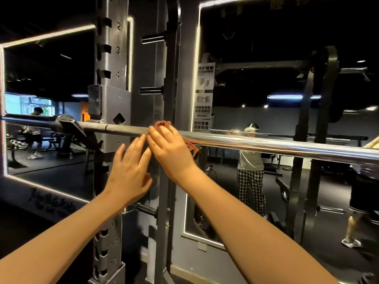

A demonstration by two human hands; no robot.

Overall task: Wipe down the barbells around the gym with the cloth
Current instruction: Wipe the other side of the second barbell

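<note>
Barbell (266, 145) is lying level across the squat rack, passing right under the R fingers (158, 133). Its smooth chrome part is running off to the R of them, and its knurled grey part is running L toward the bar hook (71, 128).

R hand (170, 148) is draping over the top of the bar w/ a reddish-brown cloth (163, 124) underneath. The fingers are curving over cloth and bar and gripping the cloth against the steel; thumb hidden. The cloth is bunching up just past the fingertips and hanging down behind the wrist side, below the bar.

L hand (129, 171) is hovering just L of and below the R hand, holding nothing. The L fingers (139, 144) are pointing up, straight and spread, w/ tips right beside the R fingers and near the bar's underside. Can't tell if they're touching it.

Numbered rack upright (110, 58) is standing just L of both hands. Two black pegs (152, 39) are sticking out above the fingers.

Beyond the fingers, a lit-edged mirror (266, 89) is carrying a warning sign (205, 95). It's also reflecting a person in a striped top, checked trousers and a white headset (251, 160).
</note>
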